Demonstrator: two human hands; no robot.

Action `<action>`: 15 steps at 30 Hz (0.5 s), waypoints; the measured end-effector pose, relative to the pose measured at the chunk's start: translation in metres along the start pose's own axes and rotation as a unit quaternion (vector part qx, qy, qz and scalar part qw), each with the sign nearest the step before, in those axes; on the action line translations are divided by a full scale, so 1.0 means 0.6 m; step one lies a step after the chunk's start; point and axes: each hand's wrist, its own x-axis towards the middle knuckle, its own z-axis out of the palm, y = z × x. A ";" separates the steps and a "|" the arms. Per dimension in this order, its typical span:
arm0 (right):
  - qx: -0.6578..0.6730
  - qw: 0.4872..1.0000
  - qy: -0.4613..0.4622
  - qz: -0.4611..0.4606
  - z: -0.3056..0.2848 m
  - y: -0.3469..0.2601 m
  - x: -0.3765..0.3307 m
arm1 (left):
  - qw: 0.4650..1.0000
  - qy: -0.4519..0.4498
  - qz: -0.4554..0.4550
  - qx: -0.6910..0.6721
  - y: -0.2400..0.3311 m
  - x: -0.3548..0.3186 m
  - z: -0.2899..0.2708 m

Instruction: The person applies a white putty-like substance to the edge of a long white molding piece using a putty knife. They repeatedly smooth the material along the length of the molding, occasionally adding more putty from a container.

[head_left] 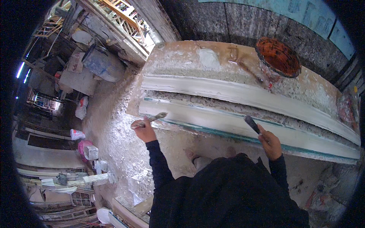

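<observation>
My left hand [144, 132] is closed around a slim, plaster-smeared tool that looks like a brush [156, 116], just off the left end of the nearer moulding. In my right hand [270, 144] is a dark, flat-ended tool like a scraper [251, 124]; its end is over the nearer moulding, and I cannot tell if it touches. This nearer moulding [205, 117] is a long white strip with teal edges, lying across the front of the workbench [178, 57]. Behind it runs a second long white moulding [213, 88], with a rough grey gap between them.
An orange-brown basin [279, 57] with a dark rim stands at the bench's back right. Left of it lie a wooden-handled tool [247, 68] and a white plaster lump [209, 58]. A blue barrel [102, 64] stands on the floor at left; a plastic bag [346, 106] sits at far right.
</observation>
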 end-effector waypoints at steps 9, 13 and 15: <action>-0.142 0.979 -0.146 -0.013 -0.041 0.049 -0.001 | 0.947 -0.310 -0.083 -0.008 0.056 -0.353 0.164; -0.166 0.975 -0.136 0.061 -0.069 0.061 -0.003 | 0.901 -0.360 -0.235 -0.056 0.099 -0.372 0.171; -0.141 0.981 -0.108 0.075 -0.076 0.061 -0.008 | 0.929 -0.343 -0.122 0.067 0.055 -0.356 0.164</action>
